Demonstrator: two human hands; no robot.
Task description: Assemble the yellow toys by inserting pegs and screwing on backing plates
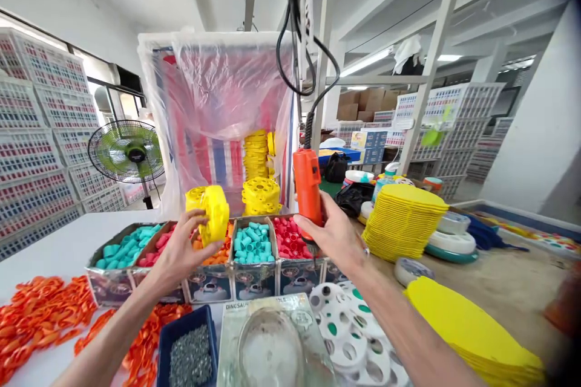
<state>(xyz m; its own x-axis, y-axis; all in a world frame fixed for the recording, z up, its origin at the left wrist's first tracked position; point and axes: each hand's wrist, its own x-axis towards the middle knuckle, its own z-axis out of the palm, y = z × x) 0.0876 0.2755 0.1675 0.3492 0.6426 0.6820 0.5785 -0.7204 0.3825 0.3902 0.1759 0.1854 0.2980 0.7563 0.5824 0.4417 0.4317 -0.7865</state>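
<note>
My left hand (186, 248) grips a yellow round plastic part (216, 214) by its edge, holding it up on its side above the bins. In my right hand (333, 230) is an orange electric screwdriver (308, 184), held upright with its bit pointing down and its cord running up overhead. Below the hands stands a row of boxes with teal pieces (253, 243), pink-red pieces (293, 239) and orange pieces (220, 252). A round clear fixture (272, 351) sits on a printed box in front of me. To its left is a blue tray (163, 347) of small screws (190, 354).
Loose orange parts (43, 314) lie at left. White perforated discs (345, 338) are by my right forearm, with stacked yellow discs (403, 224) and more yellow sheets (472, 326) beyond. Stacked yellow parts (261, 193) stand behind the bins. A fan (131, 151) stands at back left.
</note>
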